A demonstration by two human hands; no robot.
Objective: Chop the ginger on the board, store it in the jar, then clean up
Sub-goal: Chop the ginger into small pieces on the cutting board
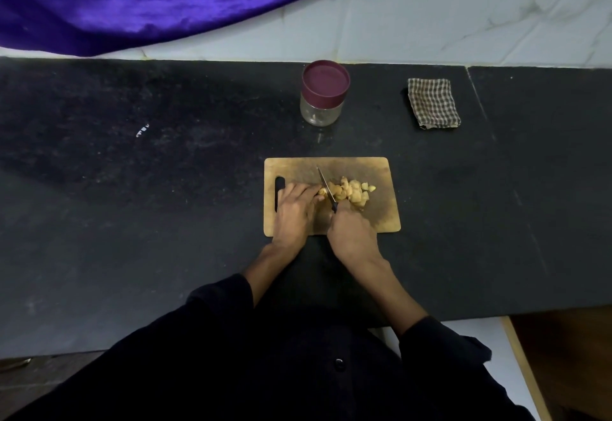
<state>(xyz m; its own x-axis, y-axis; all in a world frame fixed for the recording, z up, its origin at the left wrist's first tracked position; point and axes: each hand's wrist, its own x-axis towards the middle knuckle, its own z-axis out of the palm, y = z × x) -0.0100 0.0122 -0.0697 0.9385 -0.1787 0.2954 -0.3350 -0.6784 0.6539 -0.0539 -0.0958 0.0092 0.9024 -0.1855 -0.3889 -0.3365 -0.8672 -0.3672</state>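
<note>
ginger [351, 191] getting chopped on the board [381, 218]
right hand [352, 233] wrapped round the knife [327, 187], blade pointing away, slightly left; left hand [295, 210] pinching the uncut ginger end

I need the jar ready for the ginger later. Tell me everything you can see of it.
The jar is small and round, of clear glass or plastic, with a maroon lid still on. It stands upright on the black counter, behind the cutting board and apart from it. Nothing touches it, and it looks nearly empty.
</note>
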